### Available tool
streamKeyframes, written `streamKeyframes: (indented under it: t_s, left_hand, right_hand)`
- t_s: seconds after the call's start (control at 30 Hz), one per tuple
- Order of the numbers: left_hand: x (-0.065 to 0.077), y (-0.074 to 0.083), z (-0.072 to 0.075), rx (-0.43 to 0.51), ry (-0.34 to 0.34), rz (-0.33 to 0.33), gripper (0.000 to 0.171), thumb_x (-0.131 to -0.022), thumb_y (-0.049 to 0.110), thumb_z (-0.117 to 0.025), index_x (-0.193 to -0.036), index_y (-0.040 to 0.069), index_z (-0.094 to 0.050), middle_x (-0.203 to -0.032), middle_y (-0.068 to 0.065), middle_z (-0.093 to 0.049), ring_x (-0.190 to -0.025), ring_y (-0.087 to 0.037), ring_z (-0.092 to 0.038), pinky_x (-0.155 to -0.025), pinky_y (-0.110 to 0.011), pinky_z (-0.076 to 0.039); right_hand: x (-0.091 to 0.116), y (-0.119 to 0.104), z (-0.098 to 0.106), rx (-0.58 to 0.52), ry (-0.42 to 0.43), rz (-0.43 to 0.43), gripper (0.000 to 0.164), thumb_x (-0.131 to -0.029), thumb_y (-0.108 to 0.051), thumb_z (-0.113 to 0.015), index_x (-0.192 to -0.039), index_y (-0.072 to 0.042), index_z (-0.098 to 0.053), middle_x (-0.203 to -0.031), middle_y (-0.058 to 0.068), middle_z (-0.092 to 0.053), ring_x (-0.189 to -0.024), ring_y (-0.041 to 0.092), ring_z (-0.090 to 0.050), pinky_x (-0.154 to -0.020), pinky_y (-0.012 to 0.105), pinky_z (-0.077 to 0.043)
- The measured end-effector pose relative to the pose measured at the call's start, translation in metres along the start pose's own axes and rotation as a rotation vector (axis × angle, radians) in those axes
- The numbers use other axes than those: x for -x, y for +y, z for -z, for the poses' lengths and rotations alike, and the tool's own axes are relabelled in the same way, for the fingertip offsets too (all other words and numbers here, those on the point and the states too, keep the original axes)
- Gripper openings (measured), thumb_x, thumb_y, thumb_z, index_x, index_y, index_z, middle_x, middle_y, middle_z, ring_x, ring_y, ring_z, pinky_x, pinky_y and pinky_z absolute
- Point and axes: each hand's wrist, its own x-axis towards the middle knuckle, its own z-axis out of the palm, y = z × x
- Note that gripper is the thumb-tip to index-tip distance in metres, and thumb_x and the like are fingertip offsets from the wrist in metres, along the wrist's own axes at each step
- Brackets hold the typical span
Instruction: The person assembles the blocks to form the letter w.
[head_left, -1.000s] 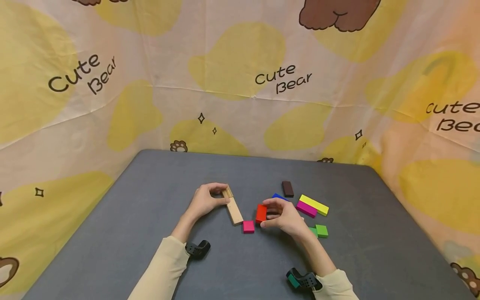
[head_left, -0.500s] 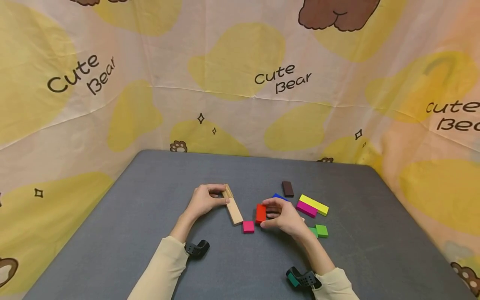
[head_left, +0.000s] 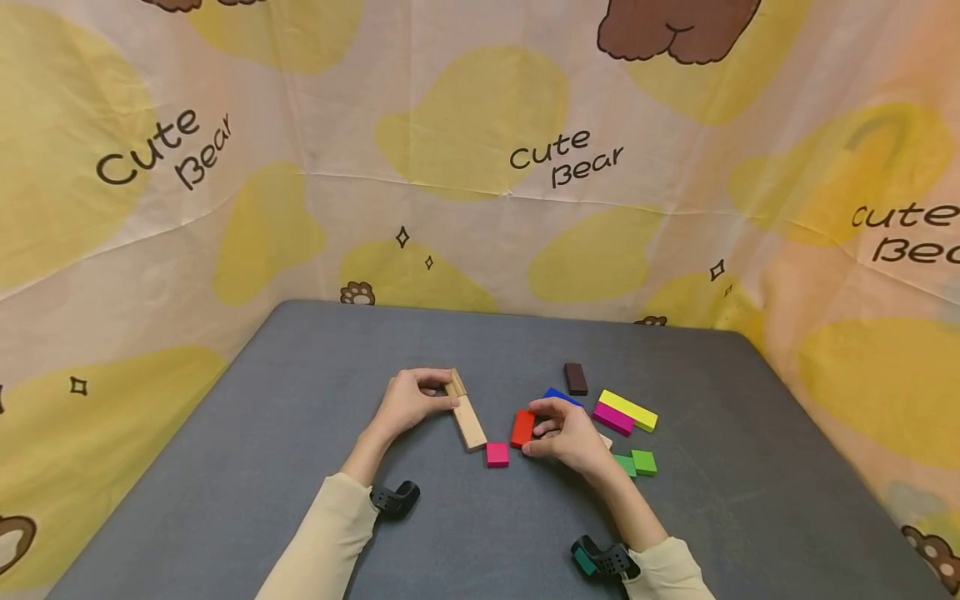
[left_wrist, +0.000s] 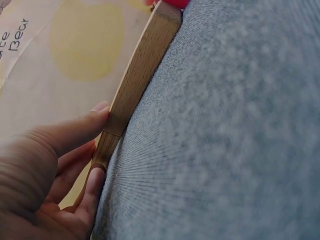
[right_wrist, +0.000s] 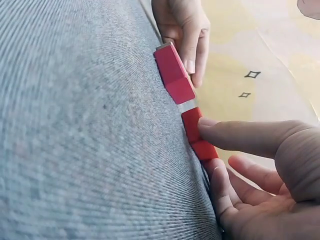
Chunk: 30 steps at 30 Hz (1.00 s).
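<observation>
My left hand (head_left: pixel 408 404) pinches the far end of a row of two plain wooden blocks (head_left: pixel 469 425), a long one and a shorter piece behind it. In the left wrist view the thumb lies by the seam of the wooden blocks (left_wrist: pixel 142 70), fingers at the short piece. A pink block (head_left: pixel 497 455) lies at the row's near end. To its right, my right hand (head_left: pixel 572 437) holds a red block (head_left: pixel 522 428) flat on the table between thumb and fingers. The right wrist view shows a gap between the red block (right_wrist: pixel 204 150) and the pink block (right_wrist: pixel 172 75).
Right of the right hand lie a magenta block (head_left: pixel 613 419) against a yellow block (head_left: pixel 628 409), and two green blocks (head_left: pixel 643 462). A dark brown block (head_left: pixel 575 378) and a partly hidden blue block (head_left: pixel 562 397) lie behind. A printed cloth (head_left: pixel 465 250) surrounds the grey table (head_left: pixel 337 342).
The right hand has shifted slightly to the right and the red block has turned a little. More of the blue block and a pale block shows. The left hand stays put.
</observation>
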Motion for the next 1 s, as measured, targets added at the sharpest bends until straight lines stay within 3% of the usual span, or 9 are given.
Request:
streamKeyframes:
  t_s: [0.07, 0.27, 1.0]
  left_hand:
    - [0.0003, -0.0004, 0.0003, 0.003, -0.002, 0.001, 0.038, -0.076, 0.019, -0.088, -0.11, 0.009, -0.076, -0.116, 0.001, -0.069, -0.107, -0.016, -0.063, -0.085, -0.034, -0.053]
    - [0.0011, -0.0011, 0.0002, 0.005, 0.005, 0.01, 0.037, -0.076, 0.019, -0.088, -0.109, 0.009, -0.076, -0.117, 0.0, -0.069, -0.107, -0.016, -0.063, -0.085, -0.034, -0.053]
    - [0.0022, 0.0025, 0.0003, -0.001, 0.011, 0.017, 0.037, -0.075, 0.018, -0.088, -0.109, 0.009, -0.076, -0.118, 0.0, -0.068, -0.107, -0.018, -0.062, -0.085, -0.036, -0.053]
  right_hand:
    - [0.0051, -0.0088, -0.0004, -0.008, -0.009, 0.01, 0.057, -0.074, 0.008, -0.08, -0.126, 0.01, -0.057, -0.112, 0.024, -0.06, -0.092, 0.037, -0.059, -0.066, 0.025, -0.052]
    - [0.0065, -0.008, -0.0025, -0.031, -0.019, 0.041, 0.056, -0.075, 0.009, -0.079, -0.126, 0.011, -0.056, -0.12, 0.026, -0.059, -0.095, 0.041, -0.059, -0.07, 0.024, -0.053]
    - [0.0091, -0.0138, -0.0047, -0.027, -0.033, 0.012, 0.054, -0.078, 0.007, -0.079, -0.127, 0.009, -0.056, -0.12, 0.024, -0.059, -0.099, 0.04, -0.056, -0.074, 0.027, -0.051]
